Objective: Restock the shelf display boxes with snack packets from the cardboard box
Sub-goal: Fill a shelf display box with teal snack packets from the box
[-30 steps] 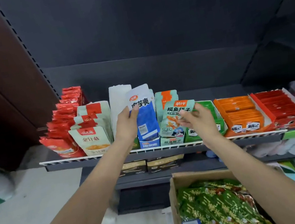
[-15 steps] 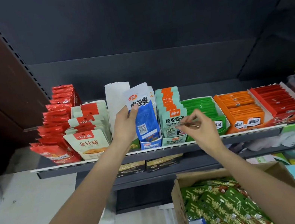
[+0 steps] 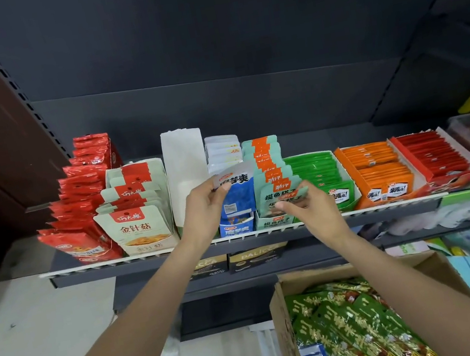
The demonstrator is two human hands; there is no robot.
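Blue packet (image 3: 234, 192) held at its top edge above its shelf box (image 3: 236, 229).
Left hand (image 3: 205, 211) pinches it; right hand (image 3: 305, 208) pinches a teal packet (image 3: 289, 196) nearby. Both look light, floppy and slick; best held by the stiff top seam.

Open space above the packed display boxes (image 3: 315, 176); shelf back wall (image 3: 245, 103) behind.

Head view, down toward shelf (image 3: 238, 237)
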